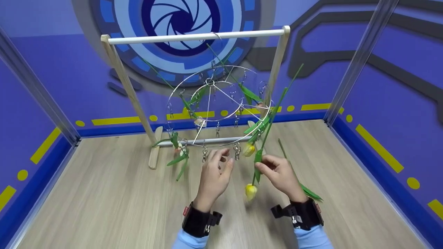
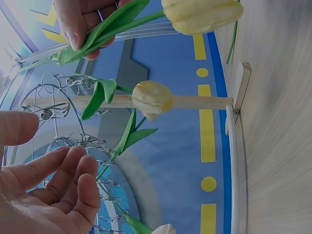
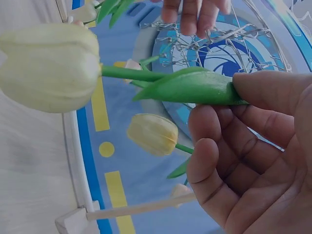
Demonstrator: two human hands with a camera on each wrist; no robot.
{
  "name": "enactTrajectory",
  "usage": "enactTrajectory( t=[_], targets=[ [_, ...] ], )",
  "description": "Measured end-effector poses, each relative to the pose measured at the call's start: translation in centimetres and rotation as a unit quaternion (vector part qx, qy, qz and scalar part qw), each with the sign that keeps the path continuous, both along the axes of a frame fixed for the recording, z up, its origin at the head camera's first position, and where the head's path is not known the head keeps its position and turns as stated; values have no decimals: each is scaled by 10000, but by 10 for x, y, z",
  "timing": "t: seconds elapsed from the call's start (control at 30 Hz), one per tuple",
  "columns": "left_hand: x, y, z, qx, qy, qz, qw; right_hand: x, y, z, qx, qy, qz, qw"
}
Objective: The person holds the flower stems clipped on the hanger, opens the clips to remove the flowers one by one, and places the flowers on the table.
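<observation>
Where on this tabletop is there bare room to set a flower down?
Bare tabletop lies between the left hand and left wall, and from the loose leafy stem to the right wall. It is crowded around the clip hanger, among clips and hanging tulips, and where the right hand holds a yellow tulip.

Head view fwd & dn; wrist views, closer, share held tulip (image 3: 185, 87).

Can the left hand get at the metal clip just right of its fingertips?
Probably yes: the left hand holds nothing, the metal clip hangs close by, and nothing visible lies between.
</observation>
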State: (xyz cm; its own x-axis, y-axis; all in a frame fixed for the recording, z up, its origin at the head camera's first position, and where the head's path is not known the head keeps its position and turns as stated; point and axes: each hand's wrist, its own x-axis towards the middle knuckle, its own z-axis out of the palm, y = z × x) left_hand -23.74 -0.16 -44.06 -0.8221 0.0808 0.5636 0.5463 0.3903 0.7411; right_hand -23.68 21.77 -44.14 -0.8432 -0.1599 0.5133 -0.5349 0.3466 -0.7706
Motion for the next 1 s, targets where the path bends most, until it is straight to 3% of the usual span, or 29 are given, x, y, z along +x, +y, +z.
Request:
enactTrajectory(
  t=[0.37, 0.63, 1.0],
  targets=[
    [12, -8, 4, -467, -237, -339, 9980, 3, 10, 5, 273, -366, -154, 9988],
    [18, -12, 2, -819, 16, -276, 9963, 6, 26, 11, 436, -655, -471, 9958],
    [25, -18, -3, -1007, 177, -70, 9947, 13, 44, 8, 740, -606, -420, 9945]
  ],
)
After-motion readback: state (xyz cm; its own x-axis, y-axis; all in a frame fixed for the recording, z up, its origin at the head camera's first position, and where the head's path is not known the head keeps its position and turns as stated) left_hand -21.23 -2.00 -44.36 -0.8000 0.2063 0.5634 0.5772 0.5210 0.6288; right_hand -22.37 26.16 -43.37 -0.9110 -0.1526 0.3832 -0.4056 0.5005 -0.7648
